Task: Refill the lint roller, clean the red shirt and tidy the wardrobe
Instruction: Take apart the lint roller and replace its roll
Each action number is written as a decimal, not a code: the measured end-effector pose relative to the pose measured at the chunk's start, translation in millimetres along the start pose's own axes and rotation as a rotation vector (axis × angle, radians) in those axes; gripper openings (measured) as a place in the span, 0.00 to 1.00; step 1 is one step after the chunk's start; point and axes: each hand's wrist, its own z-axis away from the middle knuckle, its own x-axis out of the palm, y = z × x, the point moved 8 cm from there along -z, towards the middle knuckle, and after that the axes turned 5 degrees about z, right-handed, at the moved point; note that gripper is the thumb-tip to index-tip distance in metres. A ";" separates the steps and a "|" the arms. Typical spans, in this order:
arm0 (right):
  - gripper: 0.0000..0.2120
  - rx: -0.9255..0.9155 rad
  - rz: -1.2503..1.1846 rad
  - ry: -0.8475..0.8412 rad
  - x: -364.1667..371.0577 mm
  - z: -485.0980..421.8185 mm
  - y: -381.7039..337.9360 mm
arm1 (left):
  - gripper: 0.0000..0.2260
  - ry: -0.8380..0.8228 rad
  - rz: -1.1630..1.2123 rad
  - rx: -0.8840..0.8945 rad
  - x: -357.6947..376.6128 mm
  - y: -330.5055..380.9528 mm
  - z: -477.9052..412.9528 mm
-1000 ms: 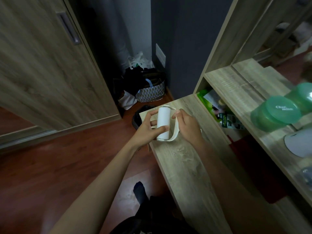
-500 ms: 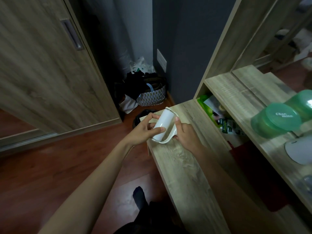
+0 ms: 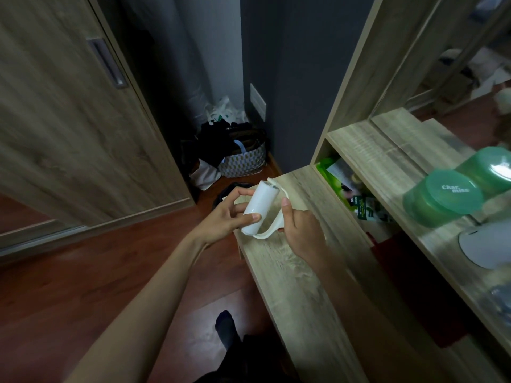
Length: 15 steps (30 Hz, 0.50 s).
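Roll (image 3: 260, 208) held over counter (image 3: 290, 275) end, left hand (image 3: 224, 219) fingers (image 3: 241, 192) curled round it; handle (image 3: 269, 233) gripped in closed right hand (image 3: 302, 233), probably so roll could be seated.

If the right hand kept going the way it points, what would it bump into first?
Probably the lint roller's white roll. The right hand grips the cream handle, and the roll sits just ahead, though depth is hard to judge.
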 end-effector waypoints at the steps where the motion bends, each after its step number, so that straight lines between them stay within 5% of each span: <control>1: 0.31 -0.008 -0.007 0.007 -1.0 0.4 -0.7 | 0.19 -0.010 0.000 0.009 0.1 0.5 0.2; 15: 0.35 -0.012 -0.087 0.047 0.8 6.8 3.9 | 0.22 -0.065 -0.045 0.011 -0.9 1.0 4.8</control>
